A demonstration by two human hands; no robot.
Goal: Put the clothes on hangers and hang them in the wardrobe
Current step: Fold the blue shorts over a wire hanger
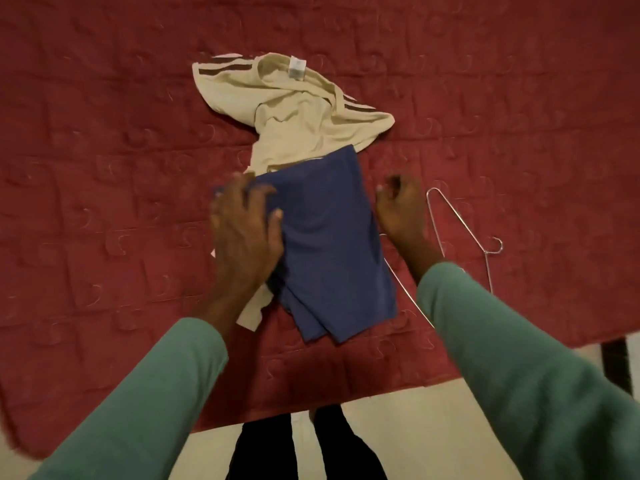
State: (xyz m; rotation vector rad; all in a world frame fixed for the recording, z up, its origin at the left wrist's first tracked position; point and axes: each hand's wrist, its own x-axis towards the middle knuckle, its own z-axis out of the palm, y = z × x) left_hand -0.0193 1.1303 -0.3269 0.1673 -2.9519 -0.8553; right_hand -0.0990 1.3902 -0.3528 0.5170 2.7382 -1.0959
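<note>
The left hand (242, 233) is laid flat, fingers spread, on the left edge of the folded blue cloth (332, 244). The right hand (400, 209) is curled just beside the right edge; whether anything is pinched cannot be told. A cream shirt (294, 112) is partly covered by the blue cloth. A wire hanger (486, 253) is partly hidden by the right sleeve (519, 375). Everything is laid on a red bed cover (104, 168).

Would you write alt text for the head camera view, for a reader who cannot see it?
A person in green sleeves stands at a red quilted bedspread, left hand resting on a folded blue garment that overlaps a crumpled cream T-shirt with brown stripes. The right hand, fingers curled, is at the garment's right edge, beside a wire hanger.
</note>
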